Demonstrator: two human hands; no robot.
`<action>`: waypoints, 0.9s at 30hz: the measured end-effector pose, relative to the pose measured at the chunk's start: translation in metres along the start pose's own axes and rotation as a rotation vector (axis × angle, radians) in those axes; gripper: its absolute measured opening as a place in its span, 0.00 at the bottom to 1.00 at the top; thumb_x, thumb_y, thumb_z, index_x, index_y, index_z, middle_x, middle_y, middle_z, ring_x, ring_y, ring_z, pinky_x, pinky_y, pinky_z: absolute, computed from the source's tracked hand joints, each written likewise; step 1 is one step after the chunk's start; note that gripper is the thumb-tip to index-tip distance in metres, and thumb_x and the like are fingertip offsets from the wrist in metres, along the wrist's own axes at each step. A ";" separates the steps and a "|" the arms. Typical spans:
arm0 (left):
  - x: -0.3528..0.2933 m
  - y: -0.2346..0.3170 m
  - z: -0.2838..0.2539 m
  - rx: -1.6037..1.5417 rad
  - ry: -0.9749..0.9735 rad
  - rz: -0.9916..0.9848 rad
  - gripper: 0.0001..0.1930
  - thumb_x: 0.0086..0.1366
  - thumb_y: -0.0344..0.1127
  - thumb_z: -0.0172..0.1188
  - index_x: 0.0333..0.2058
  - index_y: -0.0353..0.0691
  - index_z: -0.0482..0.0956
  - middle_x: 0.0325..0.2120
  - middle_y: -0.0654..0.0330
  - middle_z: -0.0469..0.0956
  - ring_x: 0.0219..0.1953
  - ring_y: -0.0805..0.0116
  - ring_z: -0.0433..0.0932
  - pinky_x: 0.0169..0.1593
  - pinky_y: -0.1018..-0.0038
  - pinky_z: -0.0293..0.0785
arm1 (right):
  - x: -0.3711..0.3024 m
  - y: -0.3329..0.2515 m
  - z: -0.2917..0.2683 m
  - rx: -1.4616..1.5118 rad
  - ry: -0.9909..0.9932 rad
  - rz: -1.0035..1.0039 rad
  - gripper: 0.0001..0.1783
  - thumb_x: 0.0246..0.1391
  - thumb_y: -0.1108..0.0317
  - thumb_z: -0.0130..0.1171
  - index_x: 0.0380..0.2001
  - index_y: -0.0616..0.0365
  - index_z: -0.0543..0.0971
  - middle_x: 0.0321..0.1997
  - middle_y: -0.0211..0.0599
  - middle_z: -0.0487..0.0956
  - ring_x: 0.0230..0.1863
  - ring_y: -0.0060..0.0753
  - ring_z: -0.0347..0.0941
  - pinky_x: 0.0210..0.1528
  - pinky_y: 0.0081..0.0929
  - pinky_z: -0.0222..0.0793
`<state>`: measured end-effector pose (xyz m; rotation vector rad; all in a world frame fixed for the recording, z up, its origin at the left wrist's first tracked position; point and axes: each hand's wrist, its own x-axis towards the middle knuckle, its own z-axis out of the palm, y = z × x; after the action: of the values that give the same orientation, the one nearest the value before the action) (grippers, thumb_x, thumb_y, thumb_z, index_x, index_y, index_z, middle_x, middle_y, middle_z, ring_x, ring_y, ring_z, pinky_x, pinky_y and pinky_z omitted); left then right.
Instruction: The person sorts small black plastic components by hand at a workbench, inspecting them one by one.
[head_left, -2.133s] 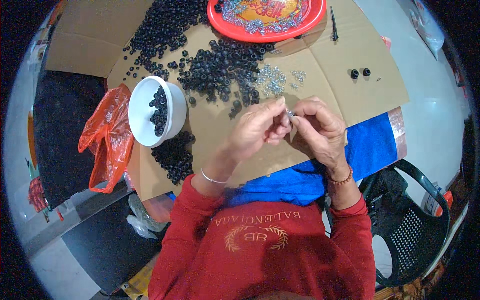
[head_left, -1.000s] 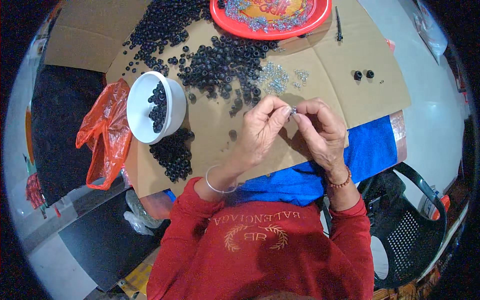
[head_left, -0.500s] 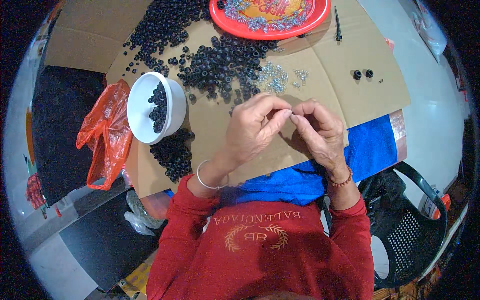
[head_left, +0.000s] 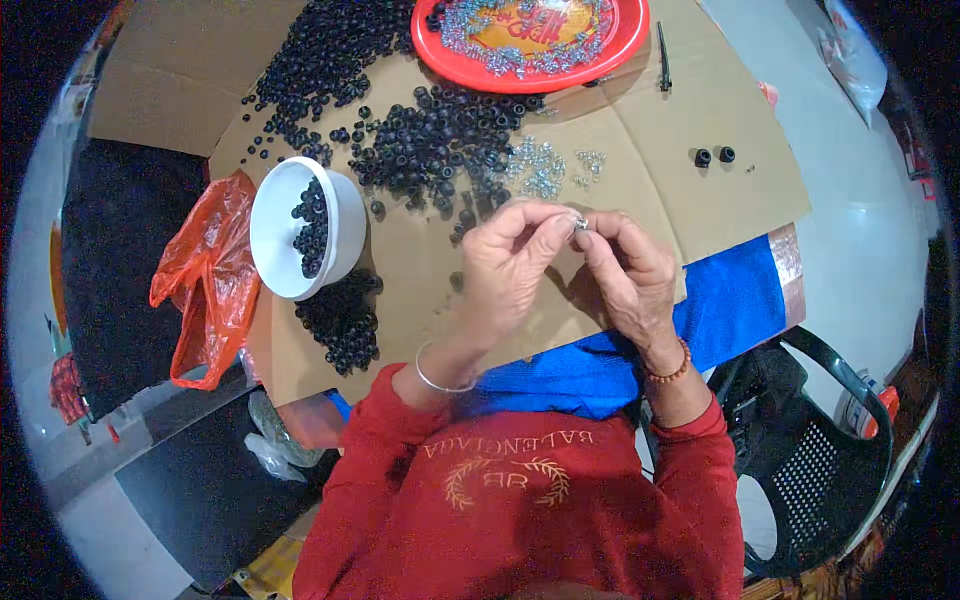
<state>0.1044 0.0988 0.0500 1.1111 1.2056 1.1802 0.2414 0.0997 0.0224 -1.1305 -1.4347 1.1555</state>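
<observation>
1. You have a small silvery piece (head_left: 580,223) between your two hands, above the cardboard sheet (head_left: 735,195) and near its front edge.
2. Your left hand (head_left: 508,262) has thumb and forefinger closed in a pinch on one side of it; your right hand (head_left: 632,275) pinches from the other, its remaining fingers curled in.
3. The fingertips cover most of the piece, so you cannot tell from here whether it is one part or two joined.
4. The step in hand looks like fine two-handed fingertip work on that one piece.
5. Just beyond your fingers lie loose silvery pieces (head_left: 540,168), with a heap of black round parts (head_left: 430,145) beside them; more silvery pieces sit in the red tray (head_left: 530,86).
6. To your left, the white bowl (head_left: 350,235) is tilted, with black parts inside.
7. The next move probably calls for light, steady pressure from both pinches, since something so small could easily slip and drop.
</observation>
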 end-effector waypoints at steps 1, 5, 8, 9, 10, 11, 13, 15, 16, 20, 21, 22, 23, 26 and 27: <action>0.001 -0.001 0.000 0.070 0.009 0.129 0.06 0.60 0.28 0.55 0.34 0.32 0.76 0.29 0.62 0.74 0.28 0.78 0.71 0.33 0.82 0.69 | 0.000 0.001 0.001 0.035 0.023 -0.006 0.04 0.51 0.77 0.54 0.31 0.66 0.75 0.28 0.31 0.75 0.29 0.17 0.69 0.31 0.15 0.65; 0.001 -0.006 -0.002 0.247 0.042 0.170 0.05 0.59 0.27 0.56 0.32 0.32 0.76 0.28 0.60 0.74 0.28 0.77 0.71 0.32 0.81 0.69 | 0.000 -0.005 -0.004 0.041 -0.061 0.106 0.04 0.52 0.77 0.53 0.32 0.66 0.75 0.28 0.30 0.75 0.30 0.17 0.68 0.33 0.14 0.64; 0.002 -0.006 0.001 0.273 0.039 0.266 0.04 0.58 0.27 0.56 0.31 0.32 0.75 0.27 0.60 0.72 0.28 0.75 0.71 0.33 0.81 0.69 | 0.000 -0.005 -0.005 0.252 -0.042 0.193 0.04 0.53 0.76 0.53 0.32 0.65 0.76 0.29 0.28 0.75 0.32 0.16 0.68 0.35 0.13 0.64; 0.002 -0.005 0.002 0.307 0.035 0.281 0.04 0.58 0.27 0.57 0.31 0.32 0.74 0.27 0.60 0.72 0.28 0.75 0.71 0.32 0.80 0.69 | 0.001 -0.008 -0.007 0.343 -0.028 0.257 0.04 0.53 0.75 0.54 0.32 0.65 0.76 0.30 0.27 0.74 0.33 0.16 0.68 0.36 0.12 0.63; 0.002 -0.004 0.002 0.340 0.031 0.298 0.04 0.58 0.27 0.57 0.30 0.32 0.74 0.27 0.60 0.72 0.29 0.75 0.71 0.32 0.80 0.68 | 0.001 -0.009 -0.007 0.434 -0.014 0.319 0.04 0.53 0.75 0.54 0.32 0.64 0.76 0.30 0.27 0.74 0.34 0.15 0.68 0.37 0.11 0.62; 0.001 -0.004 0.003 0.341 0.031 0.299 0.04 0.58 0.27 0.57 0.30 0.32 0.74 0.27 0.60 0.72 0.29 0.75 0.71 0.32 0.80 0.68 | 0.001 -0.009 -0.007 0.434 -0.014 0.318 0.04 0.53 0.75 0.54 0.32 0.64 0.76 0.30 0.27 0.74 0.34 0.15 0.68 0.37 0.11 0.62; 0.000 -0.008 0.005 0.285 0.044 0.266 0.04 0.58 0.27 0.56 0.31 0.33 0.73 0.27 0.60 0.71 0.29 0.75 0.70 0.31 0.80 0.68 | 0.001 -0.006 -0.005 0.581 0.010 0.373 0.03 0.52 0.76 0.55 0.31 0.63 0.75 0.30 0.25 0.74 0.32 0.15 0.68 0.35 0.11 0.63; 0.000 -0.014 0.004 0.267 0.062 0.279 0.04 0.59 0.27 0.56 0.31 0.33 0.73 0.26 0.62 0.71 0.28 0.77 0.69 0.30 0.81 0.67 | -0.001 -0.005 -0.001 0.415 0.041 0.291 0.03 0.50 0.77 0.56 0.31 0.63 0.75 0.30 0.25 0.74 0.30 0.14 0.68 0.32 0.11 0.63; 0.001 -0.015 0.004 0.248 0.079 0.288 0.04 0.60 0.28 0.55 0.30 0.33 0.73 0.25 0.63 0.71 0.26 0.78 0.69 0.29 0.82 0.66 | -0.002 -0.004 0.000 0.248 0.073 0.212 0.04 0.49 0.78 0.57 0.30 0.63 0.75 0.30 0.26 0.74 0.29 0.14 0.68 0.30 0.11 0.63; -0.003 -0.009 0.010 0.023 0.109 0.028 0.06 0.62 0.31 0.54 0.31 0.34 0.74 0.23 0.68 0.71 0.23 0.82 0.66 0.25 0.86 0.63 | 0.000 -0.002 0.003 -0.116 0.148 -0.137 0.06 0.46 0.79 0.59 0.29 0.63 0.75 0.28 0.29 0.75 0.25 0.14 0.68 0.25 0.13 0.62; -0.003 -0.009 0.008 -0.029 0.083 -0.056 0.07 0.62 0.33 0.54 0.31 0.35 0.74 0.22 0.69 0.70 0.22 0.84 0.65 0.24 0.87 0.62 | 0.002 -0.003 0.003 -0.149 0.170 -0.181 0.06 0.45 0.79 0.59 0.29 0.63 0.75 0.26 0.31 0.74 0.23 0.15 0.68 0.24 0.14 0.62; -0.002 -0.008 0.006 -0.081 0.057 -0.140 0.08 0.63 0.35 0.53 0.31 0.35 0.75 0.21 0.70 0.70 0.21 0.85 0.64 0.23 0.88 0.61 | 0.003 -0.003 0.003 -0.182 0.191 -0.226 0.07 0.43 0.80 0.60 0.29 0.63 0.75 0.25 0.32 0.74 0.22 0.16 0.67 0.22 0.14 0.62; -0.002 -0.010 0.004 -0.082 0.059 -0.139 0.08 0.63 0.35 0.53 0.31 0.35 0.75 0.21 0.70 0.70 0.21 0.85 0.64 0.23 0.88 0.61 | 0.003 -0.003 0.003 -0.182 0.189 -0.226 0.07 0.43 0.80 0.60 0.29 0.63 0.75 0.25 0.32 0.74 0.22 0.16 0.67 0.22 0.14 0.62; -0.001 -0.012 -0.001 -0.174 0.035 -0.216 0.09 0.62 0.36 0.54 0.32 0.35 0.75 0.20 0.69 0.70 0.20 0.85 0.63 0.23 0.88 0.60 | 0.005 -0.005 0.003 -0.232 0.185 -0.310 0.07 0.42 0.80 0.60 0.28 0.62 0.75 0.24 0.34 0.74 0.21 0.20 0.68 0.22 0.16 0.62; -0.001 -0.011 -0.001 -0.208 0.021 -0.250 0.09 0.62 0.36 0.55 0.32 0.34 0.75 0.20 0.69 0.70 0.20 0.85 0.64 0.23 0.87 0.61 | 0.005 -0.006 0.002 -0.289 0.178 -0.335 0.08 0.41 0.80 0.61 0.28 0.62 0.75 0.23 0.35 0.74 0.20 0.21 0.68 0.21 0.16 0.62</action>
<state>0.1038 0.0970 0.0391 0.7709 1.1710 1.0980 0.2377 0.1041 0.0282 -1.1022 -1.6098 0.6126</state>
